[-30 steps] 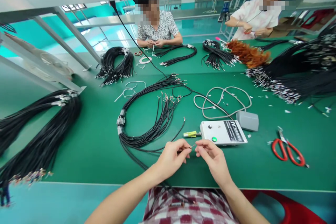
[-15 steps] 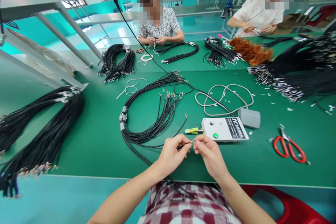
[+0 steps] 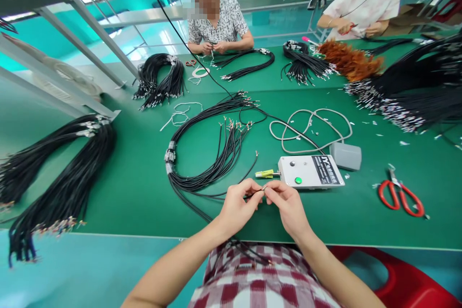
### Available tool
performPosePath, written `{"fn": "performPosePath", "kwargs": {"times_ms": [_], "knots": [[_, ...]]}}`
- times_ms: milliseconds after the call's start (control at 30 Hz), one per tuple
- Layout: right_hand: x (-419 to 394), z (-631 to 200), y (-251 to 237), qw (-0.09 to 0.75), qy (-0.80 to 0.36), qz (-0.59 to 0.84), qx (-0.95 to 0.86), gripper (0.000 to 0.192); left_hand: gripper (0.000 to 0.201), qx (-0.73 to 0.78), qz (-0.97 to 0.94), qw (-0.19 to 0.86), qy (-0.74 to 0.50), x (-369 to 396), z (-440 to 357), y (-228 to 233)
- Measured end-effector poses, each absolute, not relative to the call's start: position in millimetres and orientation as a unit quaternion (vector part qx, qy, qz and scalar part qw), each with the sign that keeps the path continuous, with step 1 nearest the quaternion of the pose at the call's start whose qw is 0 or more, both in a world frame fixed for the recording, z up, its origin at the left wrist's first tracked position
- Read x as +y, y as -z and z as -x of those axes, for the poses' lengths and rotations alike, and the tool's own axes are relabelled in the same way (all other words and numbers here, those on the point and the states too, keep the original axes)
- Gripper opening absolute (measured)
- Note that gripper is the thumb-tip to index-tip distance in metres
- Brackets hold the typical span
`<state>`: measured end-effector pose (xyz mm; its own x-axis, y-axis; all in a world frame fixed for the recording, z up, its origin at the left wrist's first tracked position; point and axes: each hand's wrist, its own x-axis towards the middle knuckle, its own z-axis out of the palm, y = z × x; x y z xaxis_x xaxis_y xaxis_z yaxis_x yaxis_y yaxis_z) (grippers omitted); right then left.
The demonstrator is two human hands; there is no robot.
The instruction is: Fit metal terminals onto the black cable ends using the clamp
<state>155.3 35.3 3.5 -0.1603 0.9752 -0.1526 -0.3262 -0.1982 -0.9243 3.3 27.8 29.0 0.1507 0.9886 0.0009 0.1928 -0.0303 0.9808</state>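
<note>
My left hand [image 3: 238,204] is closed in a pinch around a thin black cable [image 3: 249,197] close to its stripped end. Fingertip to fingertip with it, my right hand [image 3: 287,206] pinches the fine wire tip of that cable; the tip is mostly hidden between the fingers. Left of my hands, a looped bundle of black cables [image 3: 197,183] lies on the green table, bound with clear tape [image 3: 170,156], its bare copper ends fanned out. Just beyond my right hand sits a white tester box [image 3: 306,172] with a lit green button and a yellow-green clip [image 3: 265,173] at its side.
Red-handled scissors [image 3: 396,183] lie at right. A grey block [image 3: 345,155] with a coiled grey cord [image 3: 285,150] stands behind the box. More black cable bundles [image 3: 83,168] hang over the left edge and lie at the back. Two people work opposite, beyond orange fibres [image 3: 350,60].
The whole view has shifted slightly as my head tilts. My fingertips have drawn closer together, covering the wire end that showed between them before.
</note>
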Motion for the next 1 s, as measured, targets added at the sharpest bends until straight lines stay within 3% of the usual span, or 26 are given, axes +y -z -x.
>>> {"fn": "performPosePath", "kwargs": {"times_ms": [400, 600, 800, 1000], "knots": [[38, -158, -4, 0.442, -0.616, 0.430, -0.491, 0.027, 0.030, 0.454, -0.473, 0.581, -0.482, 34, -9, -15], [36, -158, -2, 0.431, -0.447, 0.451, -0.641, 0.020, 0.020, 0.497, -0.574, 0.433, -0.486, 25, -9, -7], [39, -159, 4, 0.415, -0.391, 0.453, -0.685, 0.017, 0.024, 0.450, -0.440, 0.620, -0.468, 32, -2, 1], [34, -166, 3, 0.386, -0.268, 0.485, -0.737, 0.022, 0.036, 0.462, -0.422, 0.597, -0.502, 38, 2, 5]]}}
